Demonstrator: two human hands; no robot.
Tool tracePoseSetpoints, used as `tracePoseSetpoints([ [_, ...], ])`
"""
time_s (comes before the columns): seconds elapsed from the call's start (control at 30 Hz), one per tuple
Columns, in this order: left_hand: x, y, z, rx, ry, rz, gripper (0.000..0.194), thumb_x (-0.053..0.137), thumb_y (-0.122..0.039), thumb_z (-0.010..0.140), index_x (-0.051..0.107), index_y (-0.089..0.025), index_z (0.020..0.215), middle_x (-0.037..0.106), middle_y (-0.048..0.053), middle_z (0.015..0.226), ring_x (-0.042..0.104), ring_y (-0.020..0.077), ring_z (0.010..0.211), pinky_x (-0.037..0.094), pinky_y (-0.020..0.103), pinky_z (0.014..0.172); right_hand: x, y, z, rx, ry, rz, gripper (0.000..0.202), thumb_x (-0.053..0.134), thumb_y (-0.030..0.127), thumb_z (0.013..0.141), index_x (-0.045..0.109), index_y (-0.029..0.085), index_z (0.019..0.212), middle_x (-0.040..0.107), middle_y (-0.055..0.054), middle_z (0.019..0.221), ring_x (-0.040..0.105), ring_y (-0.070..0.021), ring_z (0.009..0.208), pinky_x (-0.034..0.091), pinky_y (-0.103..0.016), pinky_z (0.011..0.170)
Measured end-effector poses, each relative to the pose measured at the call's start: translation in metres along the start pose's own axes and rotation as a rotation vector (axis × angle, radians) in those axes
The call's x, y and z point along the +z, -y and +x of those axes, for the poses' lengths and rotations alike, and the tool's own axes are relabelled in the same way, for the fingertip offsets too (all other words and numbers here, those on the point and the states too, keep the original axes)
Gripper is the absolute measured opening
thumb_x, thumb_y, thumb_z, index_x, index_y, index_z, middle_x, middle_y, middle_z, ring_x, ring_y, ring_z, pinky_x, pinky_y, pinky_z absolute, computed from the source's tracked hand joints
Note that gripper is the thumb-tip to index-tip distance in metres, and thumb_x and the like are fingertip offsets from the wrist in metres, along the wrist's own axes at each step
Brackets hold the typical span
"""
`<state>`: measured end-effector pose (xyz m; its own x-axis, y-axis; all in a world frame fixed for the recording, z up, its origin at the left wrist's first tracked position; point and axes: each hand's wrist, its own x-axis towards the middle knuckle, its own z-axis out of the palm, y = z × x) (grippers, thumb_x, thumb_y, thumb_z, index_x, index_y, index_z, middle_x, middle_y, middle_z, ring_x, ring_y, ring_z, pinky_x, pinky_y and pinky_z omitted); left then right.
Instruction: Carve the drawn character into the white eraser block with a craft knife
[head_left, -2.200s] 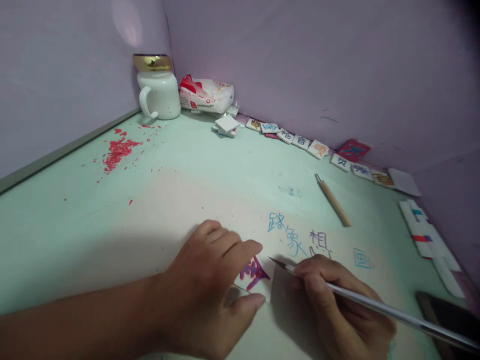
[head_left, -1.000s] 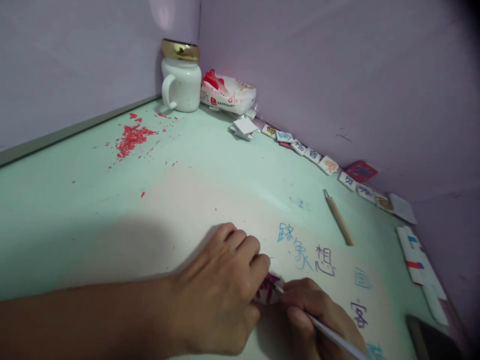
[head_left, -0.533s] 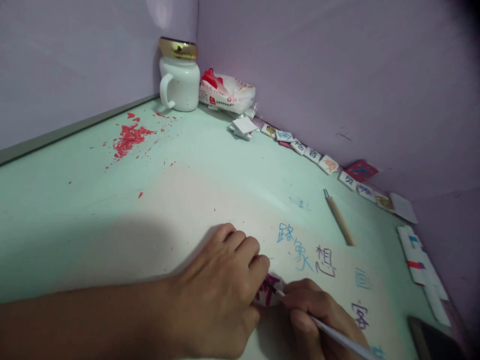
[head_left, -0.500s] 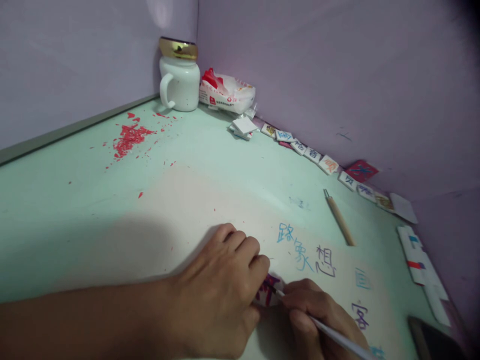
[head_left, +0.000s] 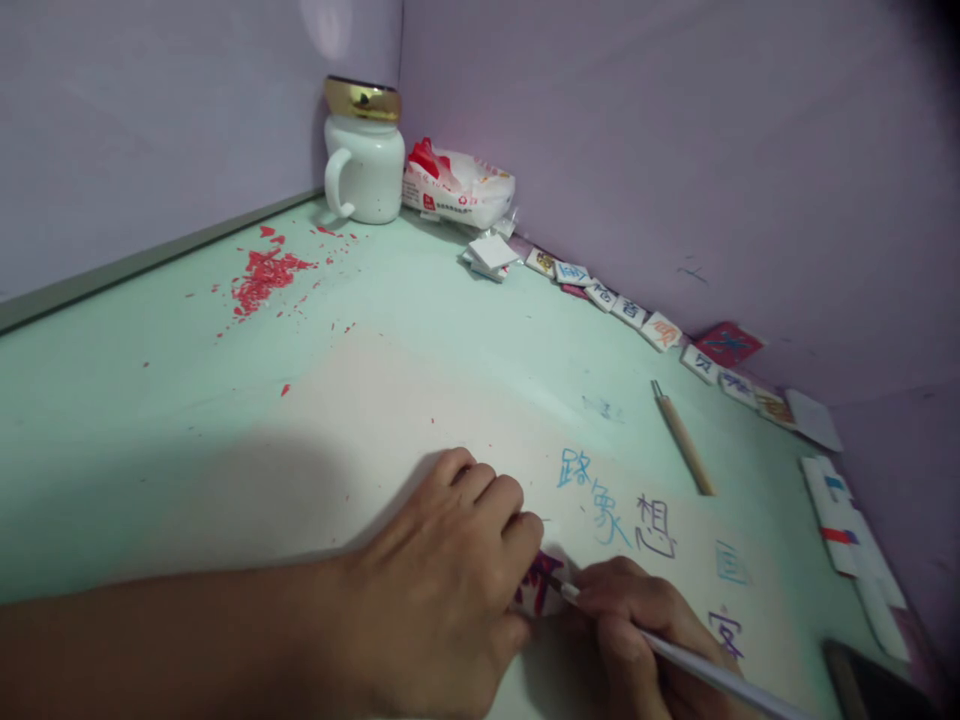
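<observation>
Near the bottom centre, my left hand (head_left: pixel 457 580) is closed, its thumb and forefinger gripping a small white tile (head_left: pixel 555 598) with dark red and purple strokes on it. The hand hides the tile's left part. My right hand (head_left: pixel 652 630) pinches a slim tool with a white shaft (head_left: pixel 697 664). Its dark tip touches or hovers just over the tile's marked face; which one, I cannot tell. Both hands rest low over the pale table, close together on either side of the tile.
Red shavings (head_left: pixel 266 280) lie at the left. A white mug (head_left: pixel 373 170) and a tissue pack (head_left: pixel 465 190) stand at the back. Lettered tiles (head_left: pixel 628 310) line the wall. A wooden-handled cutter (head_left: pixel 684 440), markers (head_left: pixel 832 520) and a dark object (head_left: pixel 870 680) are at the right.
The whole view has shifted slightly, so most things sit a little further right. My right hand and the tool's tip have moved slightly right relative to the tile. Both grips are unchanged.
</observation>
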<state>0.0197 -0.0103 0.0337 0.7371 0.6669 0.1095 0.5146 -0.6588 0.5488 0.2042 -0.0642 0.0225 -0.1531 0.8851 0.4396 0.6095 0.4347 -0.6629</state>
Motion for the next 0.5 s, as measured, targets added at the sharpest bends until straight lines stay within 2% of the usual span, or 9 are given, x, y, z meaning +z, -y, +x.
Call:
tracePoseSetpoints([
  [0.3, 0.0007, -0.0006, 0.0002, 0.001, 0.0, 0.0, 0.016, 0.063, -0.025, 0.08, 0.059, -0.015, 0.092, 0.056, 0.007, 0.09, 0.048, 0.0238, 0.084, 0.039, 0.045, 0.085, -0.0033, -0.0015, -0.003, 0.002, 0.105, 0.023, 0.017, 0.047, 0.03, 0.098, 0.056, 0.023, 0.086, 0.062, 0.002, 0.065, 0.06, -0.0107, 0.052, 0.047, -0.02, 0.049],
  [0.5, 0.0005, -0.0004, 0.0005, 0.004, 0.002, -0.003, 0.015, 0.061, -0.029, 0.083, 0.058, -0.016, 0.091, 0.056, 0.007, 0.089, 0.048, 0.0239, 0.084, 0.039, 0.045, 0.085, -0.0002, -0.0005, -0.0039, 0.045, 0.005, 0.032, 0.015, 0.049, 0.029, 0.098, 0.057, 0.024, 0.086, 0.061, 0.002, 0.064, 0.059, -0.0113, 0.052, 0.045, -0.021, 0.049],
])
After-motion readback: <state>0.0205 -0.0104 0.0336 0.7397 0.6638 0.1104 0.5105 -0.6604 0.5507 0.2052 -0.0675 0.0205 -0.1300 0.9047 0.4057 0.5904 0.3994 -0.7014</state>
